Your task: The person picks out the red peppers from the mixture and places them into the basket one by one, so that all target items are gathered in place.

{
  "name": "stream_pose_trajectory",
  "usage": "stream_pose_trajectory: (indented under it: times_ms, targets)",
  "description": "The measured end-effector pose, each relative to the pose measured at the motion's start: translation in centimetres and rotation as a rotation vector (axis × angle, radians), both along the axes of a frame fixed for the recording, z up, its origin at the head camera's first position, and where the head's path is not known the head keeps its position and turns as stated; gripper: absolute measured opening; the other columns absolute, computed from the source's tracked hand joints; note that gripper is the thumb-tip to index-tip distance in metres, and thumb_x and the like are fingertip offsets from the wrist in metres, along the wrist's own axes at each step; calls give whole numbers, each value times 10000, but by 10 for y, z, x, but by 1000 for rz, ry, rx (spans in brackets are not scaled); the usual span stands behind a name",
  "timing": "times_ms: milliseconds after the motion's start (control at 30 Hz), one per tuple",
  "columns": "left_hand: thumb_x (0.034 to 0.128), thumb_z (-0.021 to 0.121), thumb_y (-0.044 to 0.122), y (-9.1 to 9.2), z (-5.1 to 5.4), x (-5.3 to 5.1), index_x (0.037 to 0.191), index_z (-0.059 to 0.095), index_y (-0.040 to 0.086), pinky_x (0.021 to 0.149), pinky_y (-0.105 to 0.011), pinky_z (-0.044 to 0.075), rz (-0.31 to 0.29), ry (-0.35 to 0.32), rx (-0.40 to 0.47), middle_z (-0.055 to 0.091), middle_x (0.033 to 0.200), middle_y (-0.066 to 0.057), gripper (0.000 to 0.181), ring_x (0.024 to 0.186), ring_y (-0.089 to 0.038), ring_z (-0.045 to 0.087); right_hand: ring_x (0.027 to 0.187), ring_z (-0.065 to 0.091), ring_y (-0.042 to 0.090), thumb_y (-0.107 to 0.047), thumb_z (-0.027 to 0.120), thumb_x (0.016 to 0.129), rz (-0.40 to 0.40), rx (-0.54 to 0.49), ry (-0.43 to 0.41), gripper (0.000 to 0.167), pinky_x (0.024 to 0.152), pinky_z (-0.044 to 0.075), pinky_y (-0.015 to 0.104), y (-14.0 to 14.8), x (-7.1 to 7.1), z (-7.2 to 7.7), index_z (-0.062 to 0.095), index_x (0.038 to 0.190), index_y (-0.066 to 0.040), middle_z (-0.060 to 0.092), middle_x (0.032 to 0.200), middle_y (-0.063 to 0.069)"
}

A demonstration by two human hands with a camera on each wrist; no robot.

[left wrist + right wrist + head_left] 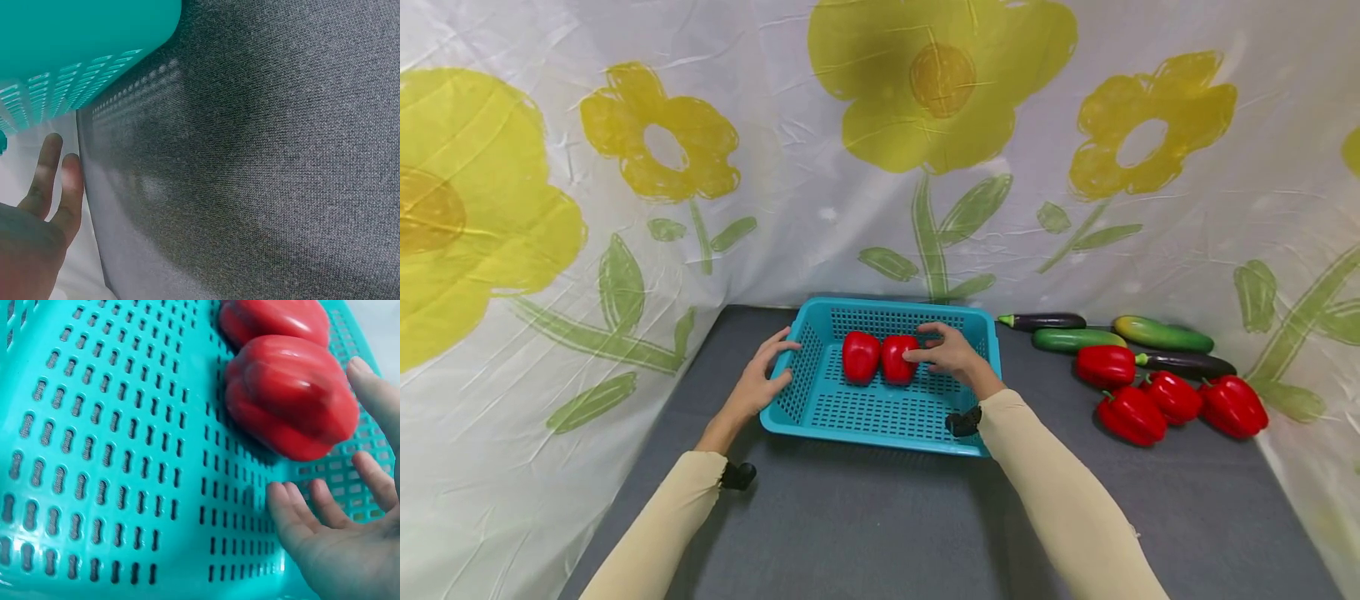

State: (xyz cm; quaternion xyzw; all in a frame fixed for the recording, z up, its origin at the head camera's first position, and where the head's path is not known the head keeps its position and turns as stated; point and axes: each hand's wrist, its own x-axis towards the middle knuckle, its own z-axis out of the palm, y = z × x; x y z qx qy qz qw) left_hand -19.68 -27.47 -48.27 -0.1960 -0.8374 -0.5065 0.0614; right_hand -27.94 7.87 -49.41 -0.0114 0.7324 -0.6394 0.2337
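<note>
Two red bell peppers lie side by side in a turquoise perforated basket point(880, 442), the left pepper point(861, 357) close against the right pepper point(898, 360). Over the basket, my right hand point(951, 354) is spread beside the right pepper. The right wrist view shows the fingers of that hand point(350, 544) loosely extended, with a gap between them and the nearer pepper point(290, 397). At the basket's left end is my left hand point(760, 379), thumb and fingers apart near the rim. Whether it touches the rim I cannot tell; the left wrist view shows only two straight fingers point(72, 181).
Right of the basket lie several more red bell peppers point(1132, 415), a dark eggplant point(1048, 322), another eggplant point(1187, 363), a green cucumber point(1075, 339) and a yellow-green cucumber-like vegetable point(1161, 333). A flower-painted white curtain point(790, 208) hangs behind the grey table point(865, 533).
</note>
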Motion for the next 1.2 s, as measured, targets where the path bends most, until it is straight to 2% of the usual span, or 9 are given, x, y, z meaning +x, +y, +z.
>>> stream_pose_trajectory:
  times_ms: [233, 500, 733, 967, 1200]
  targets:
    - [916, 536, -167, -1, 0, 0, 1329, 526, -155, 986, -680, 314, 2, -3, -6, 232, 1567, -360, 414, 1433, -536, 198, 1317, 455, 377, -173, 803, 893, 6, 6, 25, 718, 1040, 416, 536, 9, -1, 7, 434, 1504, -91, 388, 1508, 234]
    - [911, 538, -172, 0, 0, -1, 1321, 537, -140, 967, -646, 345, 9, 1, -15, 236, 1564, -363, 411, 1421, -534, 227, 1315, 487, 358, -159, 794, 901, 19, -40, 124, 682, 1047, 412, 526, 16, 3, 30, 457, 1493, -109, 427, 1499, 210]
    - [912, 540, -166, 0, -1, -1, 1320, 549, -115, 990, -680, 319, 12, -1, -18, 239, 1563, -361, 411, 1426, -531, 220, 1256, 539, 395, -40, 696, 959, 34, -166, 196, 515, 1046, 410, 535, 25, 11, 47, 500, 1431, 23, 449, 1460, 297]
    - [907, 550, -172, 0, 0, 0, 1310, 555, -110, 997, -717, 293, 18, 1, -30, 245, 1560, -363, 407, 1427, -534, 217, 1156, 594, 396, -42, 679, 971, 27, -199, 288, 330, 984, 476, 505, 34, 20, 54, 591, 1276, 51, 552, 1301, 295]
    - [901, 550, -183, 2, 2, 0, 1299, 554, -121, 997, -722, 292, 13, 16, -33, 247, 1548, -379, 403, 1420, -547, 218, 1124, 585, 441, -28, 683, 965, -9, -239, 334, 265, 980, 471, 533, 47, 29, 52, 626, 1213, 44, 598, 1164, 210]
